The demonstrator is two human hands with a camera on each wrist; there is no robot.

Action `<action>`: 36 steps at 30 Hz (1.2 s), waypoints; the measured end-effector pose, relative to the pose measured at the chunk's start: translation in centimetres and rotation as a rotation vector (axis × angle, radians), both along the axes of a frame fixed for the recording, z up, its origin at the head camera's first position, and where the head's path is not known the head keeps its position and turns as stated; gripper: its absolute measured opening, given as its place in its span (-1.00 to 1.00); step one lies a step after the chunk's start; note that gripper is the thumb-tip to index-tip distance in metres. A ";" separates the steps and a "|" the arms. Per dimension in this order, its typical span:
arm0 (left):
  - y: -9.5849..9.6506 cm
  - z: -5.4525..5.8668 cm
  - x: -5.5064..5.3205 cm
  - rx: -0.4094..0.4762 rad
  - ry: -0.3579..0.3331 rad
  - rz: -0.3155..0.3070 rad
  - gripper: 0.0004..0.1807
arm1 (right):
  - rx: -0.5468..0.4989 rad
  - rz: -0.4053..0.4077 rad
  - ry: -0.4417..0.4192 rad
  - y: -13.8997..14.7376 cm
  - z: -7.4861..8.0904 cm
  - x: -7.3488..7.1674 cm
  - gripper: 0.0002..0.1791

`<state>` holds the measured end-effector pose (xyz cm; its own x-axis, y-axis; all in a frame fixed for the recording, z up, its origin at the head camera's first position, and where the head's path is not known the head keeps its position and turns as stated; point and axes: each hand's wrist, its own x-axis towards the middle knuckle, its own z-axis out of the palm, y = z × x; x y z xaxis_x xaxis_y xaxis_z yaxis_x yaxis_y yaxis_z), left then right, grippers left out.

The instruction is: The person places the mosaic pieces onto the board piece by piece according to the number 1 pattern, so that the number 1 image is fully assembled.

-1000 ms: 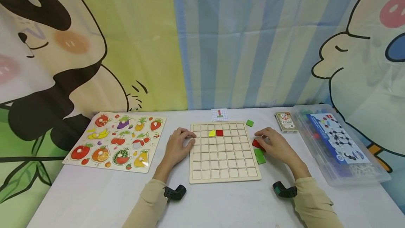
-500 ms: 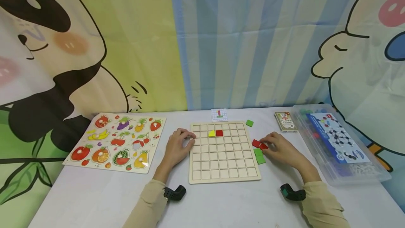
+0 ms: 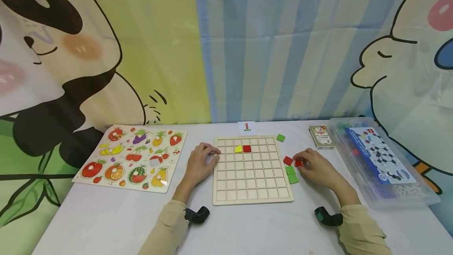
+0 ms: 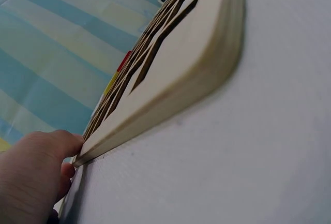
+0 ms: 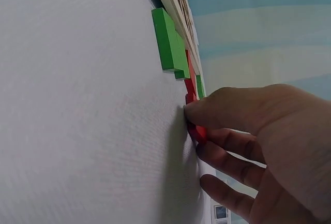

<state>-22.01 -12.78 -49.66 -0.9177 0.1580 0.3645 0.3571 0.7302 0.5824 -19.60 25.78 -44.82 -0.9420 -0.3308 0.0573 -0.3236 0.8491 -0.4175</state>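
A wooden grid board lies mid-table, with a yellow piece and a red square tile side by side in its second row. My left hand rests against the board's left edge, fingers loosely bent; in the left wrist view its thumb touches the rim. Right of the board, my right hand pinches a red tile between thumb and fingers, low at the tabletop. Another red tile lies just left of it. Two green tiles lie nearer me, beside the board's right edge.
A pattern card lies behind the board, and one green tile near its back right corner. Playing cards in a box and a clear plastic case stand right. A fruit puzzle board lies left.
My right hand has drawn back to the right, bringing one red tile away from the other, which is now uncovered beside the board. The left hand stays at the board's edge.
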 end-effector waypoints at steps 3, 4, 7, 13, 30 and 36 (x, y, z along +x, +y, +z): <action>0.0 0.0 0.0 -0.003 -0.008 -0.001 -0.89 | 0.003 -0.010 0.009 -0.1 0.0 -0.1 -0.70; 0.0 0.0 -0.1 -0.007 -0.009 -0.001 -0.89 | -0.003 -0.014 0.009 -0.1 0.0 -0.1 -0.69; -0.1 0.0 -0.1 -0.010 -0.016 -0.002 -0.89 | -0.020 -0.021 0.012 -0.1 0.0 -0.2 -0.68; -0.2 -0.1 -0.2 -0.008 0.008 -0.001 -0.89 | -0.065 0.003 0.066 -0.5 -0.3 -0.5 -0.66; -0.2 0.0 -0.1 -0.003 -0.008 0.003 -0.89 | -0.148 0.102 0.049 -4.6 0.0 -0.9 -0.67; 0.0 0.2 0.0 0.000 -0.005 0.001 -0.89 | -0.171 0.127 0.031 -5.8 0.0 -1.0 -0.67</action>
<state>-21.96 -12.82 -49.49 -0.9198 0.1569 0.3596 0.3531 0.7308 0.5842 -20.55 20.00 -44.82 -0.8900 -0.4301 0.1515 -0.4390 0.7181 -0.5400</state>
